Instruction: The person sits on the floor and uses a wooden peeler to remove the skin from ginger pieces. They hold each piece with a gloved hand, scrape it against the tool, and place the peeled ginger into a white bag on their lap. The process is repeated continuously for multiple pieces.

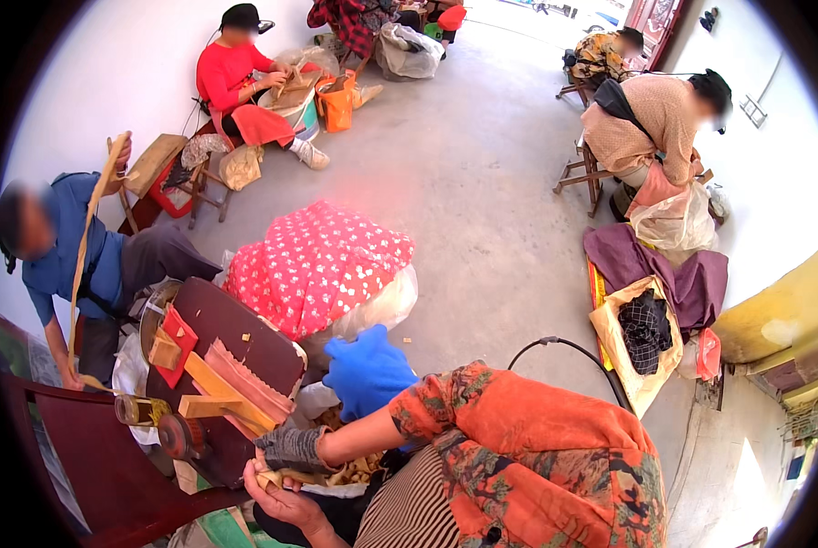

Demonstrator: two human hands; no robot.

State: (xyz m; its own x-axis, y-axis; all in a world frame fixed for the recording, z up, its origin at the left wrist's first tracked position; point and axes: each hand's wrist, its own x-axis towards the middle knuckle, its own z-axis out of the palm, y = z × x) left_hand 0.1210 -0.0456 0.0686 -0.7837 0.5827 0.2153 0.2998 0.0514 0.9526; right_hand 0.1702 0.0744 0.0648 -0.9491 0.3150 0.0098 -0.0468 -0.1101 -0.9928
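My left hand (287, 499), bare, holds a curled tan strip (269, 479) between its thumb and fingers. Close above it, my right hand (291, 449), in a grey knitted glove, is closed at the same strip; its fingertips are partly hidden. Tan scraps (357, 471) lie in a bag below and beside the hands. Just beyond the gloved hand, a wooden piece with a crossbar (210, 405) rests on a dark red board (234, 316), beside a pink cloth with zigzag edges (251, 377). A round reddish-brown object (181, 437) and a glass jar (135, 411) are nearby.
A wooden block (165, 350) sits on a red cloth. Beyond lie a blue cloth (369, 370) and a bundle under red floral fabric (320, 267). A dark red chair (100, 459) stands at left. Several seated people work around the room; one in blue (90, 253) holds a long tan strip.
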